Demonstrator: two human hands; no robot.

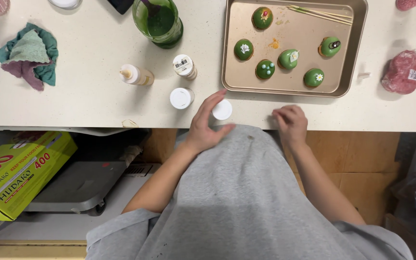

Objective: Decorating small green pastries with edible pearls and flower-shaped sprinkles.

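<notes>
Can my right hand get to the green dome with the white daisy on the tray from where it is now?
Probably yes. The right hand rests at the counter edge just below the baking tray, and the daisy-topped green dome sits in the tray's near row. Only the low rim lies between.

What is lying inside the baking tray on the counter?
The baking tray holds six green domed treats with small toppings, thin sticks and crumbs. Their undersides are hidden.
</notes>
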